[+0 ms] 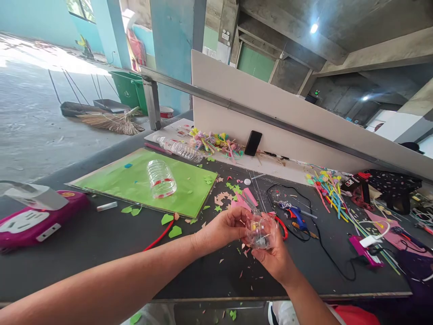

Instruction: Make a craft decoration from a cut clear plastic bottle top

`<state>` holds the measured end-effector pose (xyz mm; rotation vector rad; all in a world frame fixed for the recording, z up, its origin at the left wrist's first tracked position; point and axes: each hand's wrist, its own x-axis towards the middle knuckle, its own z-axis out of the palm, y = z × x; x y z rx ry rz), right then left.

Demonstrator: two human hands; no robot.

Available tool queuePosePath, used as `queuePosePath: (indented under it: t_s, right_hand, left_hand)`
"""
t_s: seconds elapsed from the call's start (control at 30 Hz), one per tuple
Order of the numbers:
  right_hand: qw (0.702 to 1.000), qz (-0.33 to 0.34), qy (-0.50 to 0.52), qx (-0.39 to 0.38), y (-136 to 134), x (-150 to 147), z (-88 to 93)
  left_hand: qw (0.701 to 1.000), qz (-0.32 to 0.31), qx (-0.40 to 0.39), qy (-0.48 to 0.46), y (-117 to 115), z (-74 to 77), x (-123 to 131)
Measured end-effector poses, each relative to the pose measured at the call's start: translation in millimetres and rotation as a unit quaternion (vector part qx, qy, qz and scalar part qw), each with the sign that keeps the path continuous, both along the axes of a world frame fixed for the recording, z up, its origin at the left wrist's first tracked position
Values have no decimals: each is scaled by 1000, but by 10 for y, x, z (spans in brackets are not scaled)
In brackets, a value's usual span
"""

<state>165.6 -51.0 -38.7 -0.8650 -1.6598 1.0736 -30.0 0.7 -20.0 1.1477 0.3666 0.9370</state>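
Note:
Near the table's front edge, a small clear plastic bottle piece (261,232) is held between both hands. My left hand (225,230) grips it from the left with thumb and fingers. My right hand (275,257) has its fingers wrapped round the right side. Just behind the hands lie pink paper strips (244,199) and a red-handled tool (283,225), partly hidden by my fingers. A clear ribbed bottle section (161,179) with red marks lies on the green sheet (115,180) to the left.
A blue glue gun (295,214) with a black cable lies right of the hands. A magenta power strip (40,221) is at far left. A black phone (253,143) leans on the white divider (291,122). Colourful pipe-cleaner bundles (329,192) and paper scraps are scattered about.

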Motion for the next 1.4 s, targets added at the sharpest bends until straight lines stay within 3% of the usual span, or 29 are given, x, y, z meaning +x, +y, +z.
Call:
queuePosePath:
  t_s: [0.33,0.4,0.5,0.57,0.63,0.73,0.83,1.13,1.4]
  right_hand:
    - [996,-47,-21,70,7,-1,-2]
    - [995,-49,-30,80,10,11,-15]
    - [992,-55,-63,96,5,43,-33]
    - [987,-54,-109,102,-8,65,-43]
    - [982,-46,-154,103,-24,81,-55]
    - [975,-34,-191,111,-39,92,-79]
    - [971,-29,-212,106,-37,91,-105]
    - [953,-20,-271,132,-50,44,-69]
    - [955,-35,-249,159,-56,72,-180]
  left_hand:
    - [999,-53,2,11,76,-72,-23]
    - [999,-31,9,7,93,-47,-43]
    - [997,64,44,17,101,76,-140]
    - [987,125,93,47,87,198,-238]
    - [967,142,191,86,65,319,-331]
    - [909,106,379,137,35,442,-406]
    - [874,79,450,168,23,472,-401]
    - [865,56,463,182,28,354,-331]
    - [924,77,309,213,-18,329,-257]
